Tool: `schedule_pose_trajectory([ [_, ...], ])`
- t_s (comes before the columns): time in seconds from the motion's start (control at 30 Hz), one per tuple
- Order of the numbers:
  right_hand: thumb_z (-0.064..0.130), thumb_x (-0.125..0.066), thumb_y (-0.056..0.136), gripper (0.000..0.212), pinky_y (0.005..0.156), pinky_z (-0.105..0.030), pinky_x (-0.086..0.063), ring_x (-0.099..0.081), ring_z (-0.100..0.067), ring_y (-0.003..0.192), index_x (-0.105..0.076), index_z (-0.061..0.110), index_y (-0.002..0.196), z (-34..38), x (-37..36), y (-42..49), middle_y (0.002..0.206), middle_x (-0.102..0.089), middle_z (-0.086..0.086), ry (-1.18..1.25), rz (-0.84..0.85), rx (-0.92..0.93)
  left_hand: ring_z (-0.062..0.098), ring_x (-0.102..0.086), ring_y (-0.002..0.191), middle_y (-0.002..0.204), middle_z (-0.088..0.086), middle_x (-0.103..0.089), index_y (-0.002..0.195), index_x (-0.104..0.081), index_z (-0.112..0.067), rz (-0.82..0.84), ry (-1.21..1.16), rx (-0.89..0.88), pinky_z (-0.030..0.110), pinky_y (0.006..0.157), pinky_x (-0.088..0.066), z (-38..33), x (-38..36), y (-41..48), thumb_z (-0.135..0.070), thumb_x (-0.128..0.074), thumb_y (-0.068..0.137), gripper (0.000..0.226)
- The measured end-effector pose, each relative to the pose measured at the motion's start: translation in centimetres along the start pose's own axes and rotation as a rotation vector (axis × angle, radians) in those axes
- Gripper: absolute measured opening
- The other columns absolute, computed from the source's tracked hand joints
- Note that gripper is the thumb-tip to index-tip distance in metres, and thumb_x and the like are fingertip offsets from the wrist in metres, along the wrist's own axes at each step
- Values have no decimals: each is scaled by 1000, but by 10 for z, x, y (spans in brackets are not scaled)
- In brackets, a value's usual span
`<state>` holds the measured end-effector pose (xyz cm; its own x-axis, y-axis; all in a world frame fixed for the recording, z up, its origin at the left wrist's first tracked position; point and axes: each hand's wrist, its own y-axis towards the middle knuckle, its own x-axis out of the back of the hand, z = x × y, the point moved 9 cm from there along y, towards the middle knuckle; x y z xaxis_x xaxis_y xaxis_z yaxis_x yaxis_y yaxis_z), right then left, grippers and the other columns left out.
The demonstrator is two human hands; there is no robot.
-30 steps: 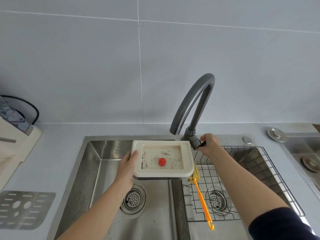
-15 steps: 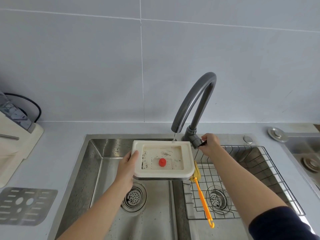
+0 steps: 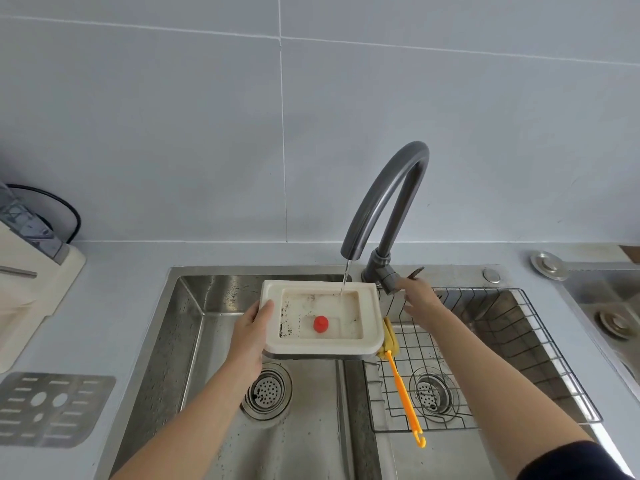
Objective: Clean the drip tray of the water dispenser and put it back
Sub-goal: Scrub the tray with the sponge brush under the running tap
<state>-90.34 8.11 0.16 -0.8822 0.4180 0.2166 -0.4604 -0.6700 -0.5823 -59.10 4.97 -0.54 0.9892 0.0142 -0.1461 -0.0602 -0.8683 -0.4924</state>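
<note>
Head view: stained cream rectangular plastic drip tray (image 3: 322, 346), held between the hands, left hand (image 3: 251, 332) gripping its edge. Dark grey curved metal faucet (image 3: 391, 188) now runs a thin water stream (image 3: 345, 275) into it. Right hand (image 3: 419, 296), fingers loosened, is off the lever (image 3: 415, 271). Rinsing begins.

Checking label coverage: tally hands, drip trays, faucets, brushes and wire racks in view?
hands: 2 (left hand, right hand)
drip tray: 1
faucet: 1
brush: 1
wire rack: 1
total: 6

The faucet (image 3: 414, 151) arches over the drip tray (image 3: 322, 346); the left basin (image 3: 304, 427) beneath lies open.
</note>
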Motion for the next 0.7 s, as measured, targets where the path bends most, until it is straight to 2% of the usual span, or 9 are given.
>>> schedule_pose_trajectory([
  [0.1, 9, -53, 86, 57, 93, -39, -40, -45, -31, 121, -29, 3, 137, -13, 14, -11, 137, -42, -18, -371, -136, 116, 21, -65, 84, 94, 1, -68, 103, -60, -26, 3, -4, -14, 38, 60, -54, 0, 3, -1, -27, -51, 90, 15],
  [0.2, 12, -54, 88, 47, 64, -27, -48, -60, -22, 88, -36, -1, 129, -48, 14, -22, 116, -55, -19, -625, -115, 108, 20, -64, 87, 95, 0, -68, 104, -60, -26, 9, -20, -35, 35, 61, -53, -1, 6, -4, -25, -51, 90, 16],
  [0.27, 20, -53, 89, 28, 65, -26, -49, -61, -19, 82, -48, 3, 111, -79, 5, -27, 102, -62, -16, -794, 6, 26, 22, -64, 89, 96, 1, -68, 105, -59, -26, 8, -32, -33, 39, 68, -55, -1, 8, -7, -25, -51, 90, 17],
  [0.3, 23, -53, 90, 17, 65, -25, -47, -57, -15, 71, -52, 7, 95, -94, -1, -30, 88, -62, -11, -875, 76, -17, 22, -64, 89, 97, 1, -68, 106, -59, -25, 9, -33, -30, 42, 71, -55, -1, 9, -8, -25, -51, 90, 18],
  [0.37, 25, -51, 90, 26, 54, -16, -38, -42, -7, 54, -44, 14, 68, -115, -7, -35, 64, -47, 1, -1014, 134, -65, 23, -64, 87, 96, 2, -67, 107, -59, -24, 13, -25, -35, 43, 71, -54, -1, 11, -10, -25, -51, 91, 18],
  [0.4, 22, -50, 91, 28, 50, -15, -34, -39, -6, 52, -41, 15, 65, -122, -8, -37, 62, -43, 3, -1055, 128, -68, 23, -64, 86, 96, 2, -67, 106, -59, -24, 15, -23, -39, 43, 70, -54, -2, 12, -11, -25, -51, 91, 18],
  [0.53, 5, -39, 91, 26, 46, -16, -32, -39, -8, 54, -37, 15, 67, -128, -6, -45, 65, -41, 2, -1045, 48, -43, 25, -63, 87, 95, 3, -66, 96, -60, -28, 18, -17, -41, 47, 75, -52, -4, 15, -16, -24, -50, 91, 12],
  [0.63, 4, -33, 93, 13, 43, -18, -31, -38, -9, 52, -40, 10, 84, -113, 3, -54, 65, -42, 2, -985, -10, 4, 25, -62, 88, 96, 3, -66, 100, -59, -27, 6, 8, -58, 46, 75, -53, -6, 19, -18, -24, -50, 91, 14],
  [0.7, 3, -32, 93, 12, 41, -18, -31, -39, -9, 50, -41, 10, 91, -102, 12, -64, 64, -42, 1, -1007, -13, 33, 24, -63, 88, 95, 2, -66, 94, -60, -30, 7, 14, -87, 43, 69, -55, -10, 20, -21, -23, -49, 91, 13],
])
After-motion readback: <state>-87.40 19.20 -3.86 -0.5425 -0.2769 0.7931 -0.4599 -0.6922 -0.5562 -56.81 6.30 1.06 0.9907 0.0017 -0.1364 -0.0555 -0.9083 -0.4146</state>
